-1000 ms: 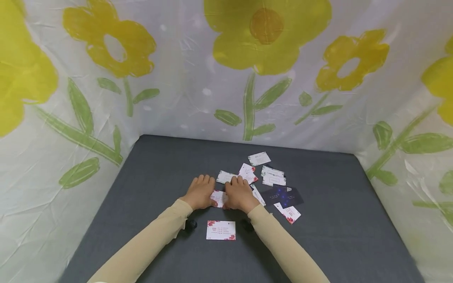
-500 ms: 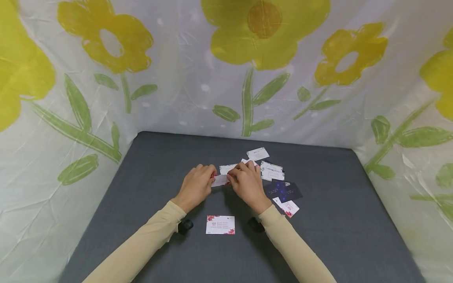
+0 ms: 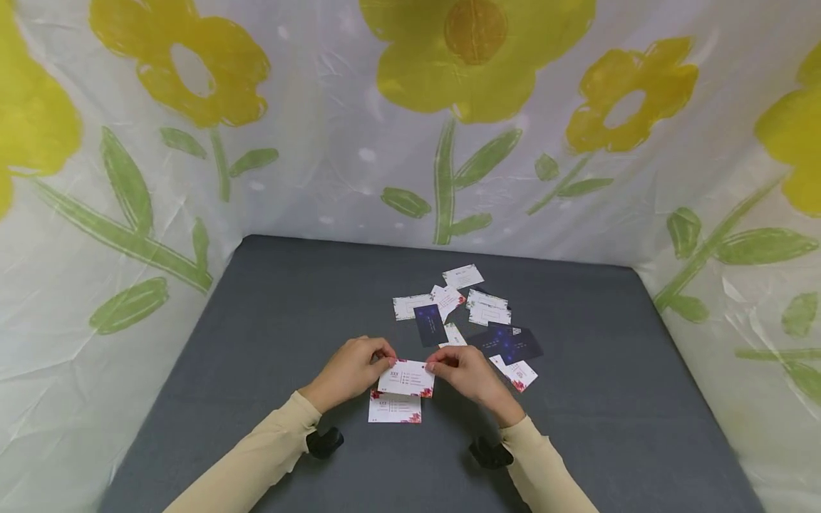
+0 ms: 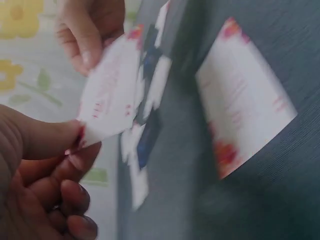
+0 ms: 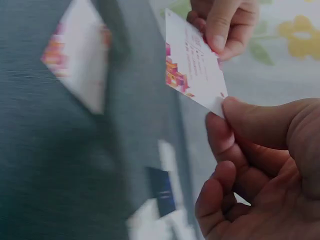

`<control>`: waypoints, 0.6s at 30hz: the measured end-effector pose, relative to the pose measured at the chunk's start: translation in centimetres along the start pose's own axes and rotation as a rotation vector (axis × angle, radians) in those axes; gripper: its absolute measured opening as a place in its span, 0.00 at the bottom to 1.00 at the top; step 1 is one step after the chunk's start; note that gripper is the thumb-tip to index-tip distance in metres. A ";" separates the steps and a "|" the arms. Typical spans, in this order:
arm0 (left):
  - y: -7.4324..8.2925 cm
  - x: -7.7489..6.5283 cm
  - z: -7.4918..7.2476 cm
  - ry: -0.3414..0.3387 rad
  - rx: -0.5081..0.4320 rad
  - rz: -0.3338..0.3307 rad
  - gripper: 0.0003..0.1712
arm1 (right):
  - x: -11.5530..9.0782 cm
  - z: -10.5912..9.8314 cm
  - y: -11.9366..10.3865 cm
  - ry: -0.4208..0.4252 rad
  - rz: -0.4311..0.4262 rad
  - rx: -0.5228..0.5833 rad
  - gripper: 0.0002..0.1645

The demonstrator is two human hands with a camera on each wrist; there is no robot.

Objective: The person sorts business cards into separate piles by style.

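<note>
A white business card [image 3: 406, 377] with red floral corners is held up off the table by both hands. The left hand [image 3: 356, 370] pinches its upper left corner between thumb and fingers. At the upper right corner, thumb and fingertips of the right hand [image 3: 469, 371] pinch it too. Below, a matching floral card [image 3: 395, 410] lies flat on the dark table, its top edge hidden behind the raised card in the head view. The left wrist view shows the held card [image 4: 112, 90] apart from the lying card [image 4: 245, 100].
Beyond the hands, loose cards lie scattered and overlapping: a dark blue card [image 3: 430, 325], another blue one [image 3: 515, 343], a floral card [image 3: 516, 373], and several white ones, such as the farthest card [image 3: 463, 276]. A flower-printed curtain [image 3: 321, 142] encloses the dark grey table [image 3: 308, 285].
Both hands lifted the floral card from the pile's near left side and drew it toward the body, above the lying card. A dark blue card and white cards behind it are now uncovered.
</note>
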State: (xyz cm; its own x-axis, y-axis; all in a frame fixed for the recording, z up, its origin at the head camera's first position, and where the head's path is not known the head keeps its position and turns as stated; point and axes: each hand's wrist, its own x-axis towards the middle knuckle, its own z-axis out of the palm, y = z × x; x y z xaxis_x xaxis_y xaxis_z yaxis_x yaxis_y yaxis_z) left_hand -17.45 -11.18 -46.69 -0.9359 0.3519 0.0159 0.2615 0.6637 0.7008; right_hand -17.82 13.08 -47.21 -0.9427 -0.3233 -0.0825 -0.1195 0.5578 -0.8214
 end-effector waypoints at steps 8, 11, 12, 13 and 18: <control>-1.9 -1.8 1.6 -0.066 0.053 -0.084 0.05 | -0.6 3.3 1.4 -0.032 0.015 -0.061 0.05; -2.6 -2.0 2.1 -0.044 0.098 -0.076 0.08 | -0.7 4.2 1.5 0.001 -0.044 -0.145 0.04; -2.8 -2.0 2.3 -0.039 0.121 -0.074 0.08 | -0.7 4.4 1.5 0.018 -0.061 -0.185 0.04; -3.0 -2.0 2.6 -0.033 0.142 -0.067 0.08 | -0.8 4.6 1.5 0.035 -0.077 -0.223 0.04; -3.6 -1.9 3.5 -0.035 0.206 -0.066 0.09 | -1.2 5.6 1.4 0.105 -0.122 -0.396 0.03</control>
State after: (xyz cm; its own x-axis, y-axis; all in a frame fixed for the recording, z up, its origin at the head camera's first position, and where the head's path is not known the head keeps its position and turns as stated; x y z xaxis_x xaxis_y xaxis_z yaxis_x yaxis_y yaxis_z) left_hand -15.80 -11.91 -51.74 -0.9448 0.3235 -0.0519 0.2462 0.8055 0.5390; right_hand -15.16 9.99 -51.44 -0.9384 -0.3368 0.0768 -0.3232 0.7774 -0.5397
